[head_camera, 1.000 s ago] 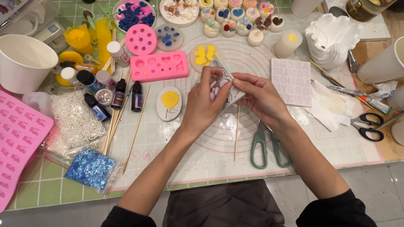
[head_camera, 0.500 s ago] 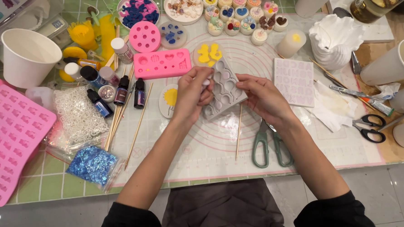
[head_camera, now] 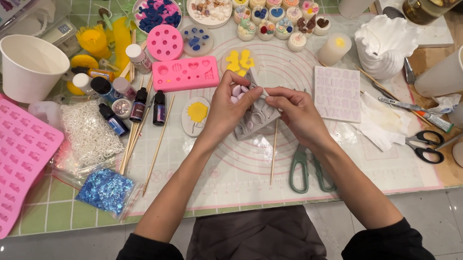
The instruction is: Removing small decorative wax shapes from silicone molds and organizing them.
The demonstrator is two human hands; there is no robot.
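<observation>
At the far left of the desk (head_camera: pixel 52 205) lies a large pink mould tray (head_camera: pixel 12 163), with a white paper cup (head_camera: pixel 31 66) above it. Next come a clear bag of white beads (head_camera: pixel 88 133) and a bag of blue glitter (head_camera: pixel 105 188). A row of small dropper bottles (head_camera: pixel 137 105) stands beside wooden sticks (head_camera: pixel 157 146) that lie slanted on the white mat (head_camera: pixel 233 171). Above these sit a round pink mould (head_camera: pixel 165 43) and a long pink mould (head_camera: pixel 186 74); a small oval dish with a yellow flower (head_camera: pixel 195 115) lies just left of the hands.

The left hand (head_camera: pixel 230 106) is closed around the upper left edge of a grey mould (head_camera: pixel 257 116), thumb and fingers curled over pale oval pieces at its top. The grey mould is at the middle of the mat, lifted and tilted between both hands. The right hand (head_camera: pixel 296 111) pinches the mould's upper right edge, fingertips meeting those of the left.

Below the right wrist lie green-handled scissors (head_camera: pixel 309 171), and a single stick (head_camera: pixel 274 151) lies just beside them. Further right is a pale letter mould (head_camera: pixel 338 93), then crumpled tissue (head_camera: pixel 379 121), a white ruffled vase (head_camera: pixel 384 43), black-handled scissors (head_camera: pixel 424 145) and tall white cups (head_camera: pixel 448 76) at the edge.
</observation>
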